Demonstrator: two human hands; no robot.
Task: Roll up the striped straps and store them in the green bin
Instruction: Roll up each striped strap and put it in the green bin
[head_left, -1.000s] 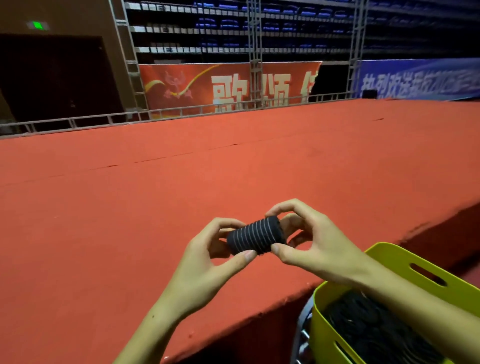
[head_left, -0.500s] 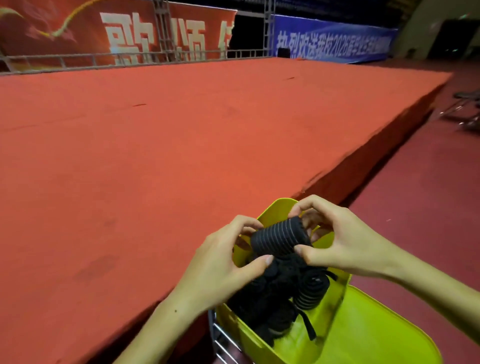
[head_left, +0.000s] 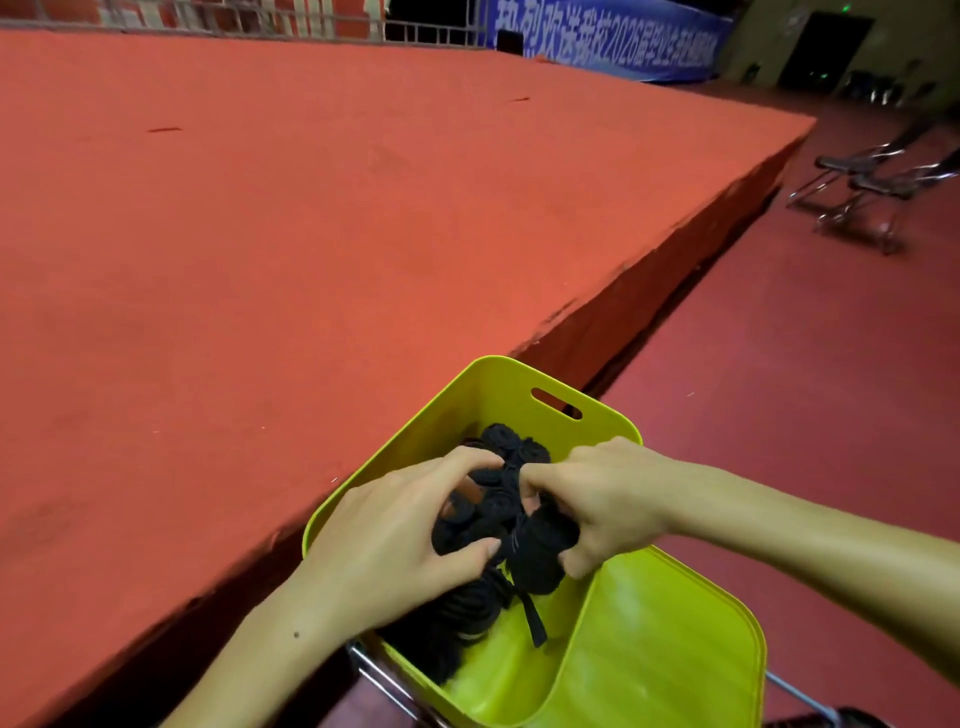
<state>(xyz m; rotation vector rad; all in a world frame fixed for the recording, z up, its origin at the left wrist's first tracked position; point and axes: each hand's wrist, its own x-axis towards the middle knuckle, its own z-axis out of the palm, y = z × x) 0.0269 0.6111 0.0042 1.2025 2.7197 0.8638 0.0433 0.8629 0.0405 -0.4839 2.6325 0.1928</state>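
Black rolled straps (head_left: 498, 514), woven and soft-looking, heaped in the far half of the green bin (head_left: 675, 639); stripes too dark to make out. One loose flat tail (head_left: 535, 618) trailing from the heap toward the near side across the bin's smooth floor. Topmost roll hidden between both hands, so its exact seat in the heap cannot be told.

Left hand (head_left: 389, 540) curled over the left side of the heap, thumb pressed against a dark roll, fingers bent down into the pile. Right hand (head_left: 608, 504) curled from the right, knuckles up, fingertips and thumb pinching into the same cluster of rolls. Both hands touching the straps and nearly meeting over them.

Bin of glossy yellow-green plastic, rounded corners, thin upright walls, an oval handle slot (head_left: 556, 404) cut in the far wall. Bright reflections on its bare near floor. Resting on a metal wire frame (head_left: 384, 680) showing under its left near edge.

Just left of the bin, a raised stage (head_left: 260, 234) covered in flat orange-red felt carpet, its dark side face dropping to a darker red floor (head_left: 805, 389) on the right. Far right, metal-framed chairs (head_left: 878, 182), blurred. Along the far edge, a metal railing (head_left: 291, 21) and a blue banner (head_left: 613, 44) with white lettering.
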